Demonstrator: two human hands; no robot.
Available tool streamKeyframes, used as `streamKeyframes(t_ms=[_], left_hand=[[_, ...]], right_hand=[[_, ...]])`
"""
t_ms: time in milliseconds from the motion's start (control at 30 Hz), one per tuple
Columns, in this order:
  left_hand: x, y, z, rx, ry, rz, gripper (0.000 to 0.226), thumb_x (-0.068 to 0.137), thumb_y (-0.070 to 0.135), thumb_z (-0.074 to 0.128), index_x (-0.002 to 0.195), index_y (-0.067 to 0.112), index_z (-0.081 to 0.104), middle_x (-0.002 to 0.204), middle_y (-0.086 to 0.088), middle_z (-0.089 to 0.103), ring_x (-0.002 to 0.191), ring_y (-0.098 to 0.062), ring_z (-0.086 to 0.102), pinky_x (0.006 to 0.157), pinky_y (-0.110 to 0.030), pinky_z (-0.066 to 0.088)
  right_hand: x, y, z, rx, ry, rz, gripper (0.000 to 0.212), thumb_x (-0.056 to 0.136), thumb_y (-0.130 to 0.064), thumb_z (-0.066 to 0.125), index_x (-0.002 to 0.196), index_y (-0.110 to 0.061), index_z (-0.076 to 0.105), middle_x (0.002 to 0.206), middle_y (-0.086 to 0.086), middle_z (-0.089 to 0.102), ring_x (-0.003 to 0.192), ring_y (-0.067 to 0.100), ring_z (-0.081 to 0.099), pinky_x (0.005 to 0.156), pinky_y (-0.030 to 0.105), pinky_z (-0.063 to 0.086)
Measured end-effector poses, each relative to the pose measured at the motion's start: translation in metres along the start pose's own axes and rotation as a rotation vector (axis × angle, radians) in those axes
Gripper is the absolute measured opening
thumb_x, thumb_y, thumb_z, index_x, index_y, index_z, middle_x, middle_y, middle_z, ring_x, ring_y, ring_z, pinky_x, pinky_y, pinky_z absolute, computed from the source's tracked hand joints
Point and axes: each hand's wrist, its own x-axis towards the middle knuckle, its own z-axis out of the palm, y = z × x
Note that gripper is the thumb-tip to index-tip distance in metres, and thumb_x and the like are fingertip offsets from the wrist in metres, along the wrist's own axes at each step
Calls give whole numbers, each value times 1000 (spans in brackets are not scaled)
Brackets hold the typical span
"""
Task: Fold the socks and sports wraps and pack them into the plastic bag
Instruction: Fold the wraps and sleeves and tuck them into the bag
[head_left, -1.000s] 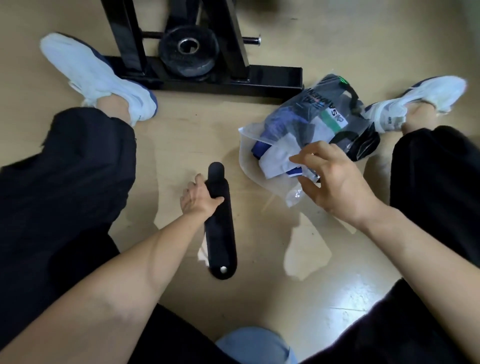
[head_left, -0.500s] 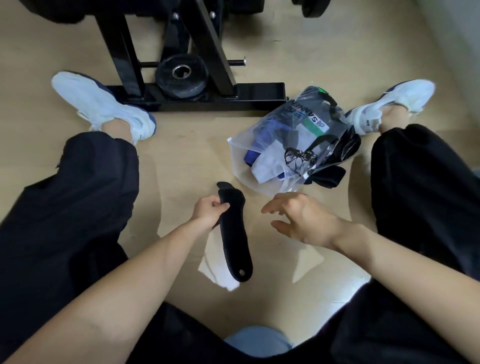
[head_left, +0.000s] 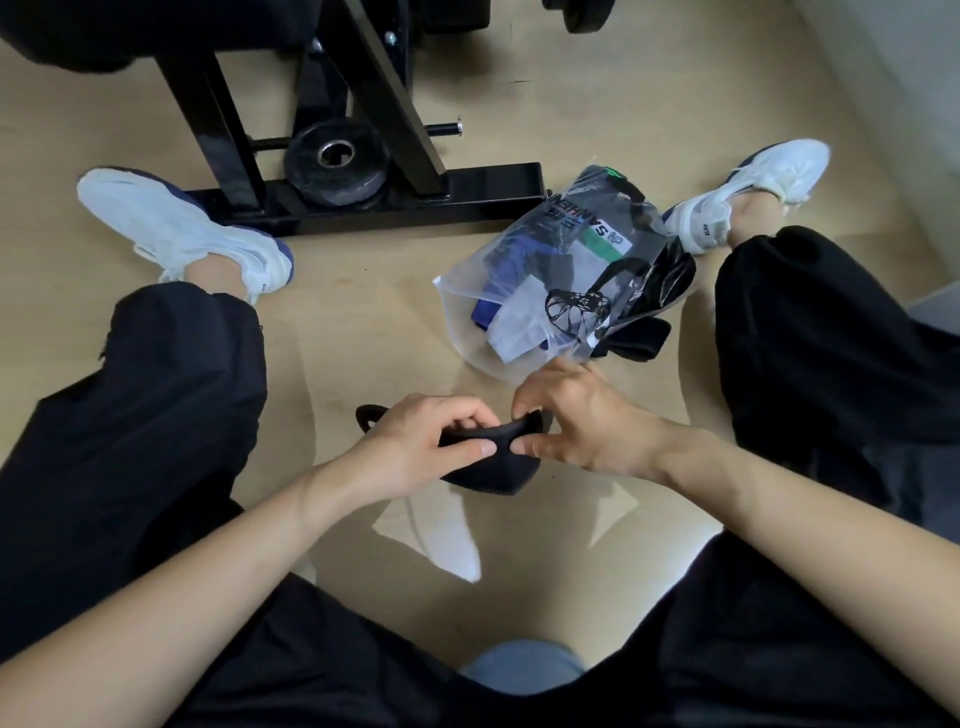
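Pinching black wrap (head_left: 488, 467): both hands (head_left: 421, 447) (head_left: 587, 421); plastic bag (head_left: 566, 275) holds folded socks.

Soft indoor light, bright glare patches on floor (head_left: 363, 332) btwn legs, faint shadows, wide-angle bending at edges, slight softness overall
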Motion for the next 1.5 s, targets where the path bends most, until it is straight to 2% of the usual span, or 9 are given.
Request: streamKeyframes(t_ms=[100, 233, 467, 567, 733, 1000, 1200, 1333, 1500], left_hand=[[-7, -8, 0, 20, -19, -42, 6, 90, 24, 72, 93, 28, 69, 81, 12, 69, 78, -9, 64, 75, -31, 50], [-11, -30, -8, 49, -49, -128, 9, 88, 23, 76, 85, 26, 69, 74, 10, 66, 70, -8, 60, 70, -33, 47], [-6, -42, -32, -43, 141, -336, 10, 87, 20, 78, 80, 18, 72, 69, 2, 70, 53, -8, 55, 45, -23, 43], [-5, -47, -35, -53, 208, -379, 12, 88, 18, 78, 78, 15, 71, 60, 7, 65, 48, -6, 56, 48, -16, 43], [-4, -54, -37, -64, 347, -467, 11, 86, 21, 80, 79, 14, 73, 70, -4, 71, 58, -18, 61, 66, -29, 47], [-9, -42, -41, -101, 679, -492, 4, 87, 20, 76, 87, 16, 76, 75, 2, 73, 68, -11, 64, 68, -26, 51], [-10, -16, -16, -274, 594, -367, 7, 87, 8, 74, 88, 15, 76, 58, 9, 67, 54, -5, 59, 57, -16, 49], [-4, -4, 2, -358, 537, -342, 12, 88, 1, 73, 96, 7, 76, 59, 7, 66, 54, -3, 59, 56, -14, 48], [1, 3, 18, -438, 480, -337, 14, 90, -2, 68, 102, 0, 75, 61, 5, 66, 56, -1, 59, 56, -11, 46]], right_hand=[[-8, 8, 1, 175, -3, 79, 14, 85, -29, 76, 82, -25, 62, 76, -8, 62, 76, 11, 55, 72, 28, 41], [-19, 29, 2, 372, 36, 264, 18, 83, -22, 79, 78, -23, 61, 68, -10, 59, 61, 3, 51, 60, 16, 38], [-27, 66, -19, 274, -17, 375, 13, 80, -18, 81, 85, -16, 70, 78, 0, 65, 73, 19, 61, 72, 34, 52], [-32, 76, -21, 215, -51, 400, 14, 80, -19, 82, 88, -15, 71, 82, 4, 67, 79, 24, 63, 75, 37, 54], [-35, 79, -20, 219, -28, 485, 13, 79, -23, 82, 84, -19, 71, 76, -3, 68, 73, 17, 64, 71, 32, 55], [-33, 59, -15, 338, 145, 463, 13, 81, -8, 79, 90, -16, 75, 81, 0, 71, 72, 10, 62, 71, 22, 51], [-23, 33, 0, 774, 292, 420, 16, 83, 7, 72, 87, -7, 75, 79, 5, 74, 67, 8, 66, 67, 19, 54], [-15, 16, 16, 864, 353, 416, 18, 82, 11, 71, 87, -6, 74, 74, 4, 70, 59, 3, 62, 61, 15, 51], [-7, 1, 32, 888, 328, 390, 15, 82, 8, 72, 95, 1, 75, 85, 20, 73, 63, 8, 62, 63, 18, 51]])
